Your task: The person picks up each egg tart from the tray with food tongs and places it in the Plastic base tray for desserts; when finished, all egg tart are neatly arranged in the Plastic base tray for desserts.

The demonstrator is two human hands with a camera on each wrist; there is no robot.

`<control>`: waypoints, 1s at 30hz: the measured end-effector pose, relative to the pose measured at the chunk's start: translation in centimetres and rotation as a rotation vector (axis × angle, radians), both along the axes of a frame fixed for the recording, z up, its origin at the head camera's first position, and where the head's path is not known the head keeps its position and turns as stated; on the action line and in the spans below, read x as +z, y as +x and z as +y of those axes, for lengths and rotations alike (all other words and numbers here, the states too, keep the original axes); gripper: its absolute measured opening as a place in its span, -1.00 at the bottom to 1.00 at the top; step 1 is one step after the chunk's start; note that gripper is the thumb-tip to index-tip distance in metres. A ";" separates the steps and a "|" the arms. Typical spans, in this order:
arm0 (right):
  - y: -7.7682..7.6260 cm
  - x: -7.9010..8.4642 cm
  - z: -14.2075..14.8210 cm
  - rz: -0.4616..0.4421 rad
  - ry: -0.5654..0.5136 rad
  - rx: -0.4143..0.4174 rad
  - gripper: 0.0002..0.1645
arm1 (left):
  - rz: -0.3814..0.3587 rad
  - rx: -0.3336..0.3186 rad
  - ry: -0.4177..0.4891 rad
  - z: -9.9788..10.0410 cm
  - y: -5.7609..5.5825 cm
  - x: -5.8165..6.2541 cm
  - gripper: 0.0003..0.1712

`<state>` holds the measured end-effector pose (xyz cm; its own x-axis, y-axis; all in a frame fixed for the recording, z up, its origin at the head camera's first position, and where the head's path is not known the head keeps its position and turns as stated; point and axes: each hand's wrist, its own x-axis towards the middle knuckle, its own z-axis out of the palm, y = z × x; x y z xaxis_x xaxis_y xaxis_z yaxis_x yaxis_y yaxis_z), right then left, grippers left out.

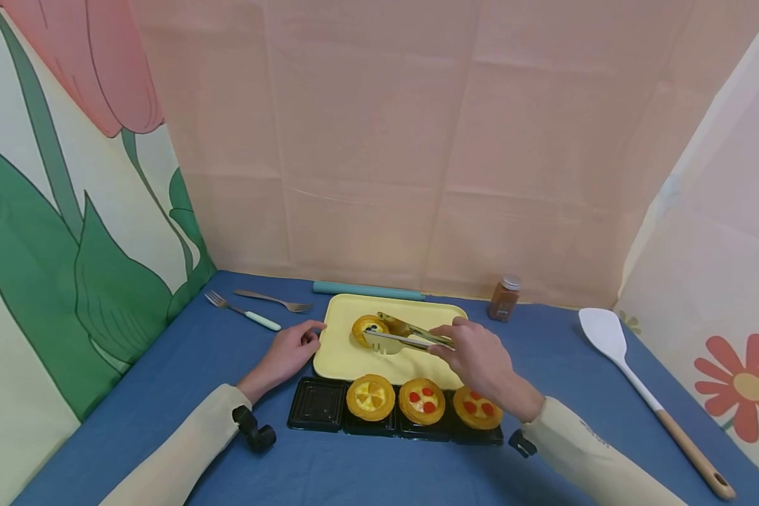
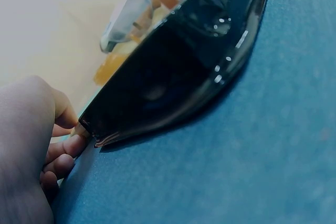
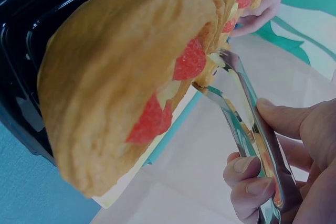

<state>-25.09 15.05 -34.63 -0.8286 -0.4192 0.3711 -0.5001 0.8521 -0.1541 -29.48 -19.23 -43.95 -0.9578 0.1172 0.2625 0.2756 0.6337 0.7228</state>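
Observation:
My right hand (image 1: 483,355) grips metal serving tongs (image 3: 262,145). Their tips reach around a small tart (image 1: 359,329) with dark berries, which lies on a pale yellow tray (image 1: 348,358). At that tray's left edge, my left hand (image 1: 289,351) pinches the rim with curled fingers (image 2: 64,163); the contact is partly hidden. In front of the yellow tray sits a black sectioned tray (image 1: 316,404). It carries a tart with yellow fruit pieces (image 1: 370,398) and two tarts with red fruit, one in the middle (image 1: 422,402) and one at the right (image 1: 474,409). Its leftmost section is bare.
Two forks, one with a pale handle (image 1: 262,320) and one metal (image 1: 268,298), lie at the left. Behind the yellow tray is a teal roll (image 1: 367,289). A spice jar (image 1: 504,299) stands back right; a white spatula (image 1: 607,336) with a wooden handle lies far right.

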 end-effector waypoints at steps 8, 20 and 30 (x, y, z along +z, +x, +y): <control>0.1 0.0 0.0 -0.001 -0.008 -0.005 -0.63 | 0.004 0.003 0.000 0.0 0.1 0.1 -0.59; 0.6 0.4 0.0 0.015 -0.014 -0.017 -0.62 | 0.010 0.003 -0.002 0.0 0.3 0.2 -0.59; 1.0 0.6 0.7 0.036 -0.035 -0.019 -0.61 | 0.005 0.009 -0.009 0.1 0.2 0.3 -0.59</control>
